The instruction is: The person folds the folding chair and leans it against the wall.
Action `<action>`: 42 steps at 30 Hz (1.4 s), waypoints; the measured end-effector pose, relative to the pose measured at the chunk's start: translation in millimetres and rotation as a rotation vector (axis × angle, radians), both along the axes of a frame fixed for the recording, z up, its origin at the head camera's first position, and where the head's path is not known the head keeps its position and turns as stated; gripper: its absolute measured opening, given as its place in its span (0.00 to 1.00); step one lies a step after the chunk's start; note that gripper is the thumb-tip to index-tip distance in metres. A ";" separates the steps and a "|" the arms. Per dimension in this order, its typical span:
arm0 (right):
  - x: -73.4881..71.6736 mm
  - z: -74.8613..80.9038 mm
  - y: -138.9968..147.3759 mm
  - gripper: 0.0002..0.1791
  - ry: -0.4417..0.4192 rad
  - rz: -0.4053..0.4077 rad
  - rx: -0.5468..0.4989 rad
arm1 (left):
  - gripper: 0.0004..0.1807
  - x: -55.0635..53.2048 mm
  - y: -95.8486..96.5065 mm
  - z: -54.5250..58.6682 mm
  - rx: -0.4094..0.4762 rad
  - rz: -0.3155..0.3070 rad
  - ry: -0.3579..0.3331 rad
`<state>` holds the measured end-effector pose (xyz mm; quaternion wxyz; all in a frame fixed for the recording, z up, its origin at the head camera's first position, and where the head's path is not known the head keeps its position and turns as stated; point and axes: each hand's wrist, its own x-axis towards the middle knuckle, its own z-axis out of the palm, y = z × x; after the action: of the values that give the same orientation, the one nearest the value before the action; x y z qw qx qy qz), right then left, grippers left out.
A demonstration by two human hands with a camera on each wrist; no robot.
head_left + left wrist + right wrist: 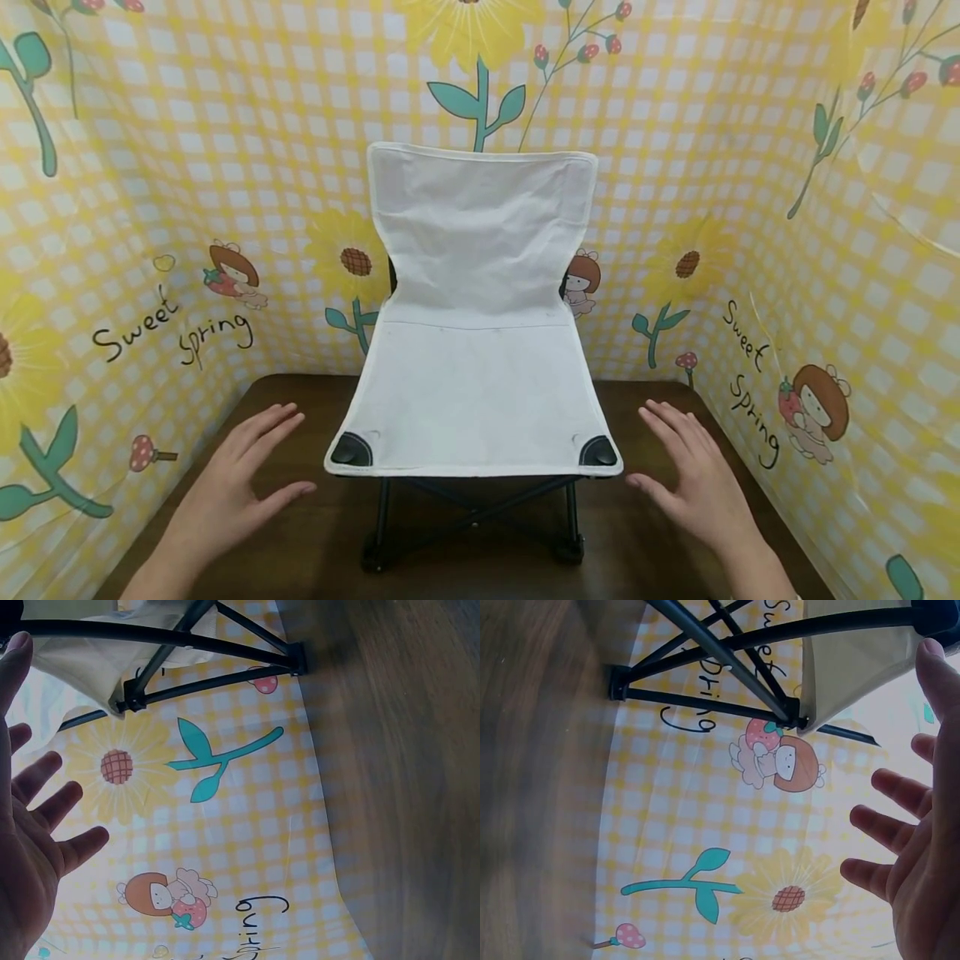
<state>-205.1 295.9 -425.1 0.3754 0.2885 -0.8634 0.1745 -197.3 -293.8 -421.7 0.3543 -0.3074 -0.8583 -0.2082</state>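
Observation:
A small folding chair with a white fabric seat and backrest stands unfolded on a dark wooden table, facing me. Black corner pockets cap the front of its seat, and crossed black legs show below. To the left of the seat is my left hand, fingers spread and apart from the chair. My right hand mirrors it on the other side, also holding nothing. The left wrist view shows the black frame beyond my thumb; in the right wrist view the frame rises past my right fingers.
Under the chair lies the brown wooden tabletop. A yellow checked cloth printed with sunflowers and small figures encloses the table at the back and on both sides. The chair's backrest stands close to the rear cloth.

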 end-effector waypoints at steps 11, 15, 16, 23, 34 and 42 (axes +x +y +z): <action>8.4 1.5 -7.8 0.45 0.043 0.024 -0.030 | 0.46 7.2 11.1 1.2 0.090 -0.056 0.044; 11.2 1.1 -10.6 0.45 0.056 0.048 -0.042 | 0.45 11.7 17.7 -0.8 0.137 -0.087 0.078; 11.4 1.1 -11.2 0.45 0.061 0.055 -0.045 | 0.44 12.7 19.4 -0.8 0.148 -0.096 0.086; 15.2 3.0 -17.1 0.43 0.092 0.094 -0.072 | 0.42 17.9 32.2 4.6 0.202 -0.197 0.140; 19.5 9.2 -29.2 0.41 0.134 0.171 -0.104 | 0.38 26.6 54.3 16.3 0.213 -0.217 0.172; 23.3 12.5 -39.8 0.40 0.157 0.185 -0.101 | 0.36 29.2 66.9 15.8 0.237 -0.229 0.212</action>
<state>-181.8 256.1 -412.7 0.4383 0.3603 -0.7911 0.2286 -168.1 -226.9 -405.8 0.4504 -0.3793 -0.7452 -0.3130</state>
